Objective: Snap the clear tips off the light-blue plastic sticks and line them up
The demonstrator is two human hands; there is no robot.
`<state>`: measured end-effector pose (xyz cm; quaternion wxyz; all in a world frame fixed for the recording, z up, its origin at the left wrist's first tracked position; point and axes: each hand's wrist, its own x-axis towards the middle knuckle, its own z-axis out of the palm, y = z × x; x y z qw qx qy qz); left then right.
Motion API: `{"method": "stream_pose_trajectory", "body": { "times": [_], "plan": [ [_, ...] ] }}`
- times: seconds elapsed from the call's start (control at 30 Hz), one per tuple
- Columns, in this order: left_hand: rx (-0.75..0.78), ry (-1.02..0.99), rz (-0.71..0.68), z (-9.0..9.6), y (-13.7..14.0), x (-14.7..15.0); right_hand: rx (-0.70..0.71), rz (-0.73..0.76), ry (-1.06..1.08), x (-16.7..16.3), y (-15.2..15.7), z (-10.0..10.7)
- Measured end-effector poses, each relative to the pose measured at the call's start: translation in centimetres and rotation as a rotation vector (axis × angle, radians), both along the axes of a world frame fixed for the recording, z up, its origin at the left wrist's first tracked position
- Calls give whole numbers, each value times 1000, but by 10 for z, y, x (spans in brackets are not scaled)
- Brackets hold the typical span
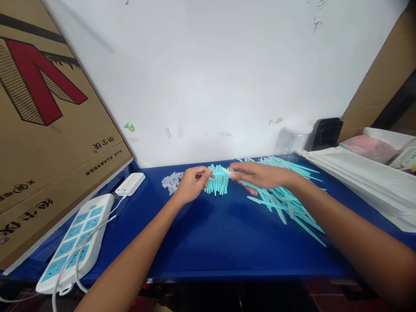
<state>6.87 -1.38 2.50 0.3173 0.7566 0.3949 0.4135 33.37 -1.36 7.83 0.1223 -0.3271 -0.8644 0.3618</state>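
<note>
My left hand is closed in a pinch, thumb against forefinger; what sits between its fingertips is too small to make out. Facing it, my right hand grips a slim turquoise plastic stick with a pale, whitish end that points toward the left hand. Just below and behind the fingertips lies a row of similar turquoise sticks, laid side by side. Left of my left hand is a small pile of clear plastic pieces. A large loose heap of turquoise sticks spreads under and beyond my right wrist, which hides part of it.
A white power strip with cables and a small white box lie at the table's left. Cardboard stands beside them. At the right are a clear tub, a black container and white packaging. A wall backs the blue table.
</note>
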Motion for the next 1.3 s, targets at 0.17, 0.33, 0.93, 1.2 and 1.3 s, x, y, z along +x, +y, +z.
{"method": "stream_pose_trajectory", "body": {
  "times": [0.17,0.33,0.93,1.2,1.3],
  "plan": [
    [-40,-20,107,-9,11,-7,181,-333,162,18,22,-32],
    [-89,-66,105,-15,17,-9,433,-707,218,41,42,-40],
    [-285,-141,14,-16,14,-2,717,-225,180,0,2,-41],
    [-256,-94,1,-11,5,6,648,-254,195,-8,0,-49],
    [-262,-85,-3,-13,4,7,647,-240,217,-8,0,-50]
  ]
}}
